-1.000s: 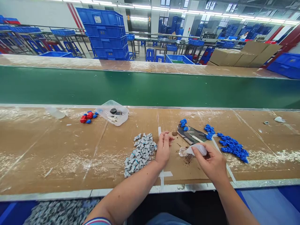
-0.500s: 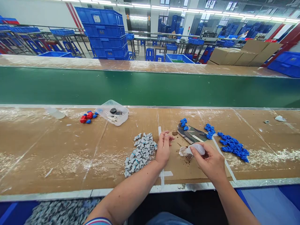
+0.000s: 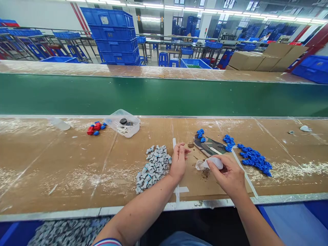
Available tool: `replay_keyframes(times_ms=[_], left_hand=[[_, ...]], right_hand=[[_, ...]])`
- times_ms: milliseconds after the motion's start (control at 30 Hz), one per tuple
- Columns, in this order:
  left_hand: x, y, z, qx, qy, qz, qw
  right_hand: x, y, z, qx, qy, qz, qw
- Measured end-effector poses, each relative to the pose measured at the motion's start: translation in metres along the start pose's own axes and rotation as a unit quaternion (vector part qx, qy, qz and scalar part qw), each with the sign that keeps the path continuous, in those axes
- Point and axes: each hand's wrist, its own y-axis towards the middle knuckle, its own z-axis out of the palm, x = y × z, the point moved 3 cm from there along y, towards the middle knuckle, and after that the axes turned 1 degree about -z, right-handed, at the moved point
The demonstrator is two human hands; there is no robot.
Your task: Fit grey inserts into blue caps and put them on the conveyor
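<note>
From my seat I see the right hand (image 3: 232, 177) closed around a translucent squeeze bottle (image 3: 215, 163), thumb on the near side, the body running out beyond the fingertips to the left. The bottle is tilted well over, its narrow end at a small clear dish (image 3: 199, 165) – I can't tell whether the two touch. That dish lies between my two hands, with dark specks (image 3: 205, 174) on the brown surface just beside it. My left hand (image 3: 179, 161) is loosely bent, part-way spread, nearer the dish's left side and close by a heap of grey pieces (image 3: 153, 169). Beyond the bottle I have a camouflage pad (image 3: 203, 146) bearing a slim pale tool (image 3: 213, 150) and a few blue pieces (image 3: 200, 134); a bigger blue pile (image 3: 255, 160) lies to the right of it, apart from the right hand.
</note>
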Motion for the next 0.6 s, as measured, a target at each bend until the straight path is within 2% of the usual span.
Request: replay_keyframes(times_ms=[600], left_hand=[[0.0002, 0.0003, 0.0004, 0.003, -0.009, -0.009, 1.000]], right_hand=[[0.0031, 0.0007, -0.0001, -0.001, 0.007, 0.008, 1.000]])
